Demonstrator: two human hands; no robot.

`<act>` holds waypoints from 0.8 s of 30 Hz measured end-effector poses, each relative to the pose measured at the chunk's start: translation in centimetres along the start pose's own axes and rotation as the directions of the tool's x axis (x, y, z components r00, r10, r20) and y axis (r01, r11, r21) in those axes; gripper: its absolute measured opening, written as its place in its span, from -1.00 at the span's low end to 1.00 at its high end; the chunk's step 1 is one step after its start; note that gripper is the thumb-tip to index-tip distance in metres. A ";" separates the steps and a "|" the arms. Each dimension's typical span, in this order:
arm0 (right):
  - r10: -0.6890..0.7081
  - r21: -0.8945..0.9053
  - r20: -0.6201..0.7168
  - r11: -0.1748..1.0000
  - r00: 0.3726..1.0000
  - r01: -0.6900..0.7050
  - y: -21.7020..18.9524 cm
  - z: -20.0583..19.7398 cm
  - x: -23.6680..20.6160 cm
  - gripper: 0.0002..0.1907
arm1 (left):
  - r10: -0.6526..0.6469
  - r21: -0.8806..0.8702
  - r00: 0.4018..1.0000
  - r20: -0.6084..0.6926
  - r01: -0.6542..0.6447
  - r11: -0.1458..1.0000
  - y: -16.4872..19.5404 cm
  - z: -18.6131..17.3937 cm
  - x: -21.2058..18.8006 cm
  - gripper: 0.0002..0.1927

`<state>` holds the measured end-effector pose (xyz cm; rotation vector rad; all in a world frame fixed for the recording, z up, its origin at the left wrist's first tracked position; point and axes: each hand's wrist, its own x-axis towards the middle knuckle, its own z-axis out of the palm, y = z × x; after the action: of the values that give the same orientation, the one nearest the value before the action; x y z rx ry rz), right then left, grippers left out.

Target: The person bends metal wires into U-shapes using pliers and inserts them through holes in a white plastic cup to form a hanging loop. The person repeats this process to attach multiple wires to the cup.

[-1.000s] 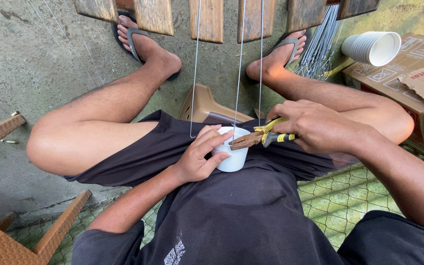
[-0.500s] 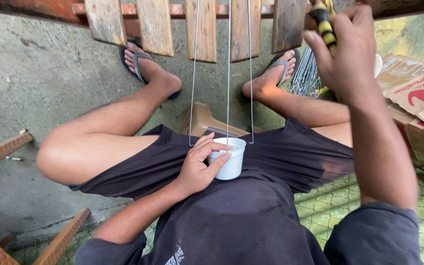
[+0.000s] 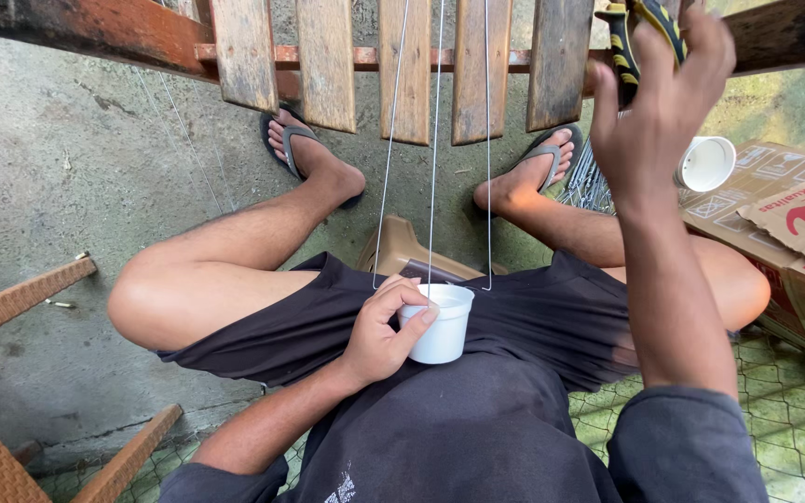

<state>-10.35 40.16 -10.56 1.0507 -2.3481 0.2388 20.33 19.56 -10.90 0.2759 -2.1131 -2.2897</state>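
My left hand [image 3: 379, 335] grips a small white cup [image 3: 440, 324] resting on my lap. My right hand [image 3: 659, 102] is raised high at the upper right, closed around black-and-yellow pliers [image 3: 628, 35] near a wooden slat frame [image 3: 328, 61]. Three thin metal wires [image 3: 435, 158] hang straight down from the frame to just above the cup. I sit with both legs spread, feet in grey sandals [image 3: 286, 140].
A second white cup [image 3: 705, 163] lies on cardboard boxes [image 3: 784, 224] at the right. Wire mesh [image 3: 794, 419] covers the ground at the lower right. Woven rattan frame pieces [image 3: 11, 307] stand at the left. A tan stool [image 3: 402, 253] sits between my legs.
My right hand has lifted the pliers from my lap up to the wooden frame. The left hand stays on the cup. The view has tilted slightly upward.
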 end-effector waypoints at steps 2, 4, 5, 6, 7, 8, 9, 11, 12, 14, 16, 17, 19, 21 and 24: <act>0.209 0.281 0.050 0.935 0.977 -0.214 -2.2 -1.6 -2.5 -0.72 | -0.013 -0.021 1.000 0.008 0.014 1.000 0.3 -0.2 -0.1 -0.90; 0.416 0.568 0.232 0.676 0.879 -0.469 -5.3 -3.1 -6.0 -0.73 | 0.002 -0.026 1.000 0.007 -0.002 1.000 0.5 -0.4 -0.2 -0.89; 0.459 0.711 0.421 0.368 0.782 -0.599 -6.9 -3.1 -7.6 -0.78 | 0.017 -0.025 1.000 0.006 -0.017 1.000 0.6 -0.5 -0.2 -0.89; 0.413 0.721 0.588 0.120 0.695 -0.682 -8.2 -2.5 -8.7 -0.69 | 0.022 -0.048 1.000 0.012 -0.022 0.999 0.6 -0.6 -0.2 -0.89; 0.315 0.666 0.730 -0.130 0.606 -0.735 -9.1 -1.7 -9.6 -0.59 | 0.028 -0.072 0.999 0.020 -0.026 0.997 0.7 -0.7 -0.3 -0.90; 0.162 0.512 0.856 -0.390 0.491 -0.765 -9.9 -1.0 -10.3 -0.54 | 0.033 -0.096 0.999 0.028 -0.030 0.995 0.7 -0.8 -0.4 -0.91; -0.029 0.293 0.922 -0.601 0.386 -0.744 -10.8 -0.3 -10.8 -0.49 | 0.028 -0.114 0.999 0.031 -0.024 0.993 0.8 -0.8 -0.5 -0.91; -0.291 0.158 0.807 -0.732 0.514 -0.663 -12.7 1.3 -11.1 -0.48 | 0.027 -0.145 0.999 0.035 -0.021 0.989 1.0 -0.8 -0.7 -0.91; -0.321 0.146 0.752 -0.770 0.575 -0.621 -13.7 1.9 -10.9 -0.56 | 0.021 -0.184 0.999 0.035 -0.014 0.983 1.1 -0.8 -0.8 -0.91; -0.368 0.100 0.637 -0.831 0.677 -0.547 -15.5 2.9 -10.2 -0.68 | 0.008 -0.260 1.000 0.027 -0.001 0.966 1.3 -0.8 -1.1 -0.90; -0.397 0.036 0.518 -0.875 0.758 -0.483 -16.8 3.4 -9.4 -0.73 | 0.002 -0.340 1.000 0.011 0.002 0.941 1.4 -1.0 -1.4 -0.91; -0.406 0.024 0.499 -0.877 0.766 -0.481 -17.0 3.5 -9.1 -0.72 | -0.001 -0.378 1.000 0.001 0.001 0.926 1.2 -1.1 -1.5 -0.91; -0.424 -0.011 0.470 -0.880 0.774 -0.475 -17.2 3.3 -8.6 -0.70 | -0.009 -0.478 1.000 0.001 0.008 0.878 0.8 -1.4 -1.6 -0.91; -0.359 0.129 0.613 -0.834 0.704 -0.537 -16.7 2.5 -8.4 -0.65 | -0.009 -0.571 1.000 -0.006 0.004 0.821 0.2 -1.7 -1.7 -0.89; -0.231 0.390 0.772 -0.563 0.592 -0.728 -14.3 1.0 -7.7 -0.54 | -0.037 -0.670 0.999 -0.037 0.002 0.743 -0.9 -1.8 -1.6 -0.85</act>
<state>3.88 34.99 -16.44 0.4541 -2.2403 3.5277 22.20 18.05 -11.69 0.3186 -1.1197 -2.8172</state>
